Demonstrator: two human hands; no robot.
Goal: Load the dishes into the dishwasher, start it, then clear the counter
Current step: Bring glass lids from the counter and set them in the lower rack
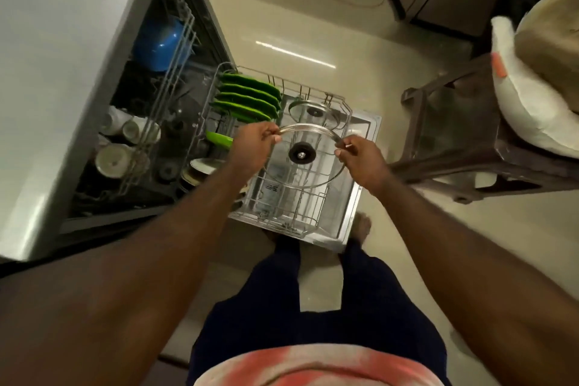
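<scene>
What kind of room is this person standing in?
Most likely a home kitchen. An open dishwasher has its lower rack pulled out, green plates stand in it, and the left hand and right hand hold a glass pot lid over it.

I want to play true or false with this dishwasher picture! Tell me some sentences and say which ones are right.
1. The left hand and right hand grip one glass lid above the lower rack. True.
2. The plates in that rack are red. False: the plates are green.
3. A second glass lid already stands in the rack. True.
4. The bowl in the upper rack is yellow. False: the bowl in the upper rack is blue.
</scene>
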